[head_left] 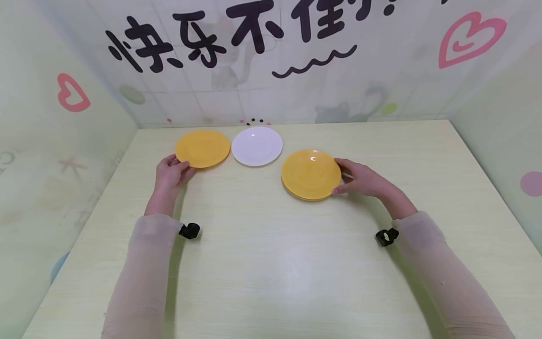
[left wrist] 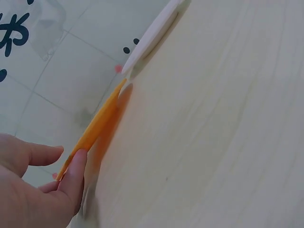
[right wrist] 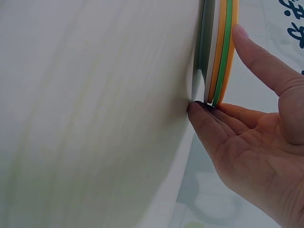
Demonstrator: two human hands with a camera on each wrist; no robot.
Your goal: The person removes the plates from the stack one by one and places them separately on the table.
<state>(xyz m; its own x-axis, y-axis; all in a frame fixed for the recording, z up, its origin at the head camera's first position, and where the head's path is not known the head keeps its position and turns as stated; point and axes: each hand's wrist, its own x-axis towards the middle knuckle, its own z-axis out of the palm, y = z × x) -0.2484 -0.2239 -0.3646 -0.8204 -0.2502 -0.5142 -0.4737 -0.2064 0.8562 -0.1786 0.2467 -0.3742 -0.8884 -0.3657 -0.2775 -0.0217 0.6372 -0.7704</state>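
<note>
Toward the back left of the wood-grain tabletop (head_left: 271, 268), I have the left hand (head_left: 169, 175) pinching the near-left rim of a yellow plate (head_left: 202, 149), its face turned up; the left wrist view shows shadow beneath it, so I judge that rim is held clear to leave space for fingers. Just to its right, a white plate (head_left: 257, 146) lies near the back wall (head_left: 203, 101), untouched. Right of centre, I have the right hand (head_left: 362, 180) gripping the right rim of a plate stack (head_left: 310, 174), thumb against the top edge and fingers lower. That spread seems meant to clasp several layers together: edge-on, a green plate (right wrist: 225, 61) sits between two yellow ones, with white beneath. Whether the stack's base touches the tabletop, I cannot tell.
</note>
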